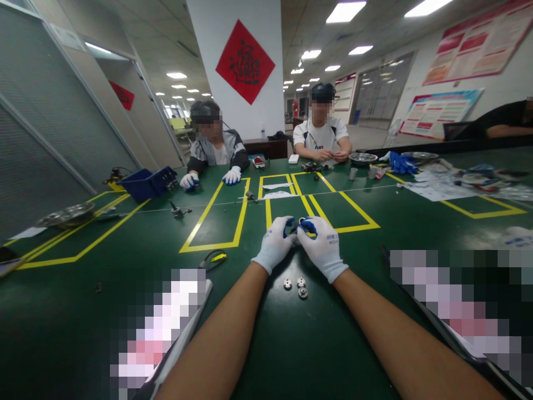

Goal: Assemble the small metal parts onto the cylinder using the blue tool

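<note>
My left hand (275,241) and my right hand (320,241) meet above the green table, both in white gloves with blue palms. Between the right thumb and fingers shows the bright rim of a small round metal part (302,220). The left fingers are closed beside it, around something dark and mostly hidden by the glove. Just below my hands, three small metal discs with raised centres lie on the table: a left disc (287,284), an upper right disc (301,282) and a lower right disc (303,293).
Yellow tape (210,248) marks rectangles on the green table (283,355). Blurred-out screens flank my forearms. A blue bin (145,184) stands at left, a metal bowl (363,159) at the back. Two people sit opposite. Papers (437,186) and blue gloves (402,163) lie right.
</note>
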`<state>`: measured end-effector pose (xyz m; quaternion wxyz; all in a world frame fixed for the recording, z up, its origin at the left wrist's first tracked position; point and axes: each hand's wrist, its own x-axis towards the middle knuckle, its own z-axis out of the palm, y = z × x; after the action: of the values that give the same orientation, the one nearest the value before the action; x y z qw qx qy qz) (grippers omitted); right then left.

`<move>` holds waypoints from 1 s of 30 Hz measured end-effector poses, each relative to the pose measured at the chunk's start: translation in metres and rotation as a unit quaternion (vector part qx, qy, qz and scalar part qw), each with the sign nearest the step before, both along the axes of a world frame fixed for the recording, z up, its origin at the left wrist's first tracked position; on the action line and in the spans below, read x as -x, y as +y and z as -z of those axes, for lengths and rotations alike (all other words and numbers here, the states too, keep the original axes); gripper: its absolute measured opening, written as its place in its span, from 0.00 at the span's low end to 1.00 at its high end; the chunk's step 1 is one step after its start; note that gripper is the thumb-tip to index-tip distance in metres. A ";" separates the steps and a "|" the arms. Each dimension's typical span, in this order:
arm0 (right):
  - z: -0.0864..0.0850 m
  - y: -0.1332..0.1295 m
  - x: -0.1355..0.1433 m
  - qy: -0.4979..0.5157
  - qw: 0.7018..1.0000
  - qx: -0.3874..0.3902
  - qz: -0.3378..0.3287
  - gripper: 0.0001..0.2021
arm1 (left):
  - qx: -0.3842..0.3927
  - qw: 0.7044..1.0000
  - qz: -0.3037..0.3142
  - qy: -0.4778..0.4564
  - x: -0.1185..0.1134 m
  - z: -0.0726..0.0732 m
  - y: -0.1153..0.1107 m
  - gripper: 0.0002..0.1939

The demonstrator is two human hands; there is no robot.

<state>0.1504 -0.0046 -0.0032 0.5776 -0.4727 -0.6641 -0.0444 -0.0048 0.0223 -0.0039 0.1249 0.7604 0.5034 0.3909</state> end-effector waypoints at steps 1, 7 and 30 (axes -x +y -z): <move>0.000 0.001 0.000 0.006 1.000 0.000 0.004 0.08 | 0.000 1.000 0.010 0.004 0.000 0.000 0.000 0.11; 0.003 0.002 -0.001 0.003 1.000 0.001 0.003 0.07 | -0.005 1.000 -0.006 0.013 -0.001 0.001 0.001 0.14; 0.000 0.001 -0.004 0.045 0.998 0.024 0.022 0.10 | -0.010 0.999 -0.022 0.045 0.002 0.002 -0.001 0.07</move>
<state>0.1546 -0.0032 -0.0028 0.5944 -0.5022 -0.6278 -0.0195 -0.0070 0.0213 -0.0055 0.0857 0.7673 0.5213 0.3636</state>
